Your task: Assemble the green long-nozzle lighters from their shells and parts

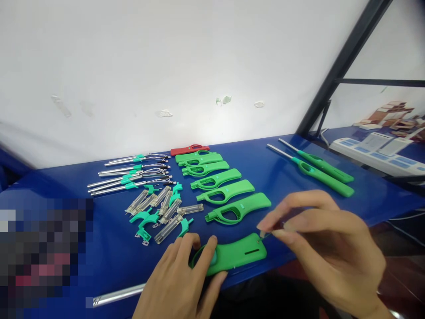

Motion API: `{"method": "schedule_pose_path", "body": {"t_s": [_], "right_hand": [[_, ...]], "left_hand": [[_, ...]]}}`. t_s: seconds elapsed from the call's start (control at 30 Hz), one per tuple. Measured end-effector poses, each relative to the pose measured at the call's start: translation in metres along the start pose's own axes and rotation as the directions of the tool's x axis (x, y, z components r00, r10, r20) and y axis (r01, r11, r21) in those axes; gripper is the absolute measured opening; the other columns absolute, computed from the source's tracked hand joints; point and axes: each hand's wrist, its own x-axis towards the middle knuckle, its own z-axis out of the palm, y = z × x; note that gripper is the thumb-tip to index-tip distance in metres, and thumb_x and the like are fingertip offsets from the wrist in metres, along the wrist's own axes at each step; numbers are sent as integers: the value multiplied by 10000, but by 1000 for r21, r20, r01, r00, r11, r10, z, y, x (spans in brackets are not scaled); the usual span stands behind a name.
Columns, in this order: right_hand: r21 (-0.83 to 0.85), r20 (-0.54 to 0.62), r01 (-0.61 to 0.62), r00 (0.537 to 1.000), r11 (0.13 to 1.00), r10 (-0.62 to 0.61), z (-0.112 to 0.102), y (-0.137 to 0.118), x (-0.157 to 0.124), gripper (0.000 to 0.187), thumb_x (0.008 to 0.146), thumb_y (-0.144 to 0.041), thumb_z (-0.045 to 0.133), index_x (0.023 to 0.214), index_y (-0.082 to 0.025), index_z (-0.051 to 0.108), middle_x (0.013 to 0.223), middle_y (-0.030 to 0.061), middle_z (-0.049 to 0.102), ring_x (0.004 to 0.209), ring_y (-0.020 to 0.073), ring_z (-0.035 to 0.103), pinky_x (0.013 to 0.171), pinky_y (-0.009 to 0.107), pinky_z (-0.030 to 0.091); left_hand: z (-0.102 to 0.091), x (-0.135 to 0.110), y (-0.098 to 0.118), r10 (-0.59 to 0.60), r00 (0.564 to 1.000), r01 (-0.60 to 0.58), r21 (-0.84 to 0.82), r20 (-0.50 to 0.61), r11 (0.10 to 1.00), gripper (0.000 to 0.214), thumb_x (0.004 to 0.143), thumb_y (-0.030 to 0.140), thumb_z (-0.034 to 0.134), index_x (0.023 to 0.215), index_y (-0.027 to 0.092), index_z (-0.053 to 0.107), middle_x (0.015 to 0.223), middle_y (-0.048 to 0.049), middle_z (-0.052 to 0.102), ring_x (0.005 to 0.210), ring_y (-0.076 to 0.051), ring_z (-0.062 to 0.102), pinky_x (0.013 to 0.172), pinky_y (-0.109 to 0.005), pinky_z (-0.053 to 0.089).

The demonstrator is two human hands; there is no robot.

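Observation:
My left hand grips a green lighter handle shell at the near edge of the blue table, thumb on its teal trigger end. A metal tube sticks out left from under that hand. My right hand pinches a small metal part at the shell's right end, finger and thumb closed on it.
Several green handle shells lie in a row mid-table, a red one behind them. Metal tubes with teal fittings and clear gas tanks lie left. Two finished green lighters lie right. A white power strip sits far right.

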Motion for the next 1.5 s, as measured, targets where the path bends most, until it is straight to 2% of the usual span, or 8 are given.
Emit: {"method": "schedule_pose_path", "body": {"t_s": [0.13,0.2,0.33,0.53,0.9,1.13,1.27,1.5], "right_hand": [[-135,-57,-65,997,989,58,-14,-9,4,516,1023,-68,602,1431,-382,645,1055,18,739,860,192,735,709,309,632],[-215,75,-127,986,968,146,-26,-12,8,349,1061,-215,638,1356,-391,696,1026,18,726,864,191,725,660,280,601],[-387,429,-172,836,906,342,-42,-5,11,137,1012,-446,774,1144,-412,786,1053,-8,719,884,170,742,765,267,612],[-495,479,-239,727,835,492,-38,13,1,199,1092,-483,640,1086,-397,820,1139,-1,688,907,151,746,829,271,582],[-443,530,-158,747,882,400,-31,27,0,239,1136,-359,539,1012,-313,737,1078,8,696,848,146,749,750,260,570],[-408,352,-89,903,909,247,-26,16,20,172,1088,-412,661,973,-304,728,964,-10,711,788,148,732,704,248,563],[-358,424,56,899,932,109,-6,9,50,143,1107,-373,640,1018,-295,719,1010,-4,711,793,147,738,703,265,546],[-306,725,299,689,904,17,90,30,120,127,1079,-222,643,998,-214,741,1081,43,701,762,153,639,650,295,411]], "left_hand": [[0,1,1,-11,1000,11,-10,11,1000,408,1144,429,494,1474,221,613,1185,-119,670,974,-254,768,800,-385,689],[0,1,2,-10,1000,10,-7,15,1000,417,1143,433,497,1485,222,606,1197,-123,670,989,-259,772,805,-388,691],[0,0,1,-8,1000,8,7,4,1000,417,1140,431,499,1489,227,602,1212,-126,670,1001,-265,772,808,-386,689],[1,-1,1,-8,1000,8,-8,1,1000,416,1139,430,501,1489,225,594,1193,-117,665,976,-255,764,799,-372,682],[-3,3,6,-24,999,27,-61,35,998,400,1128,390,529,1483,218,591,1174,-111,661,960,-259,740,797,-397,676],[-7,5,9,-60,995,69,-107,85,992,377,1110,379,564,1457,236,596,1173,-112,655,968,-278,723,798,-430,674],[-7,6,11,-76,992,88,-121,101,989,381,1103,383,579,1451,230,590,1169,-112,661,960,-285,719,790,-448,676],[-2,4,13,-79,994,86,-94,76,992,443,1098,474,593,1449,203,582,1159,-123,690,999,-315,740,832,-492,683]]}}
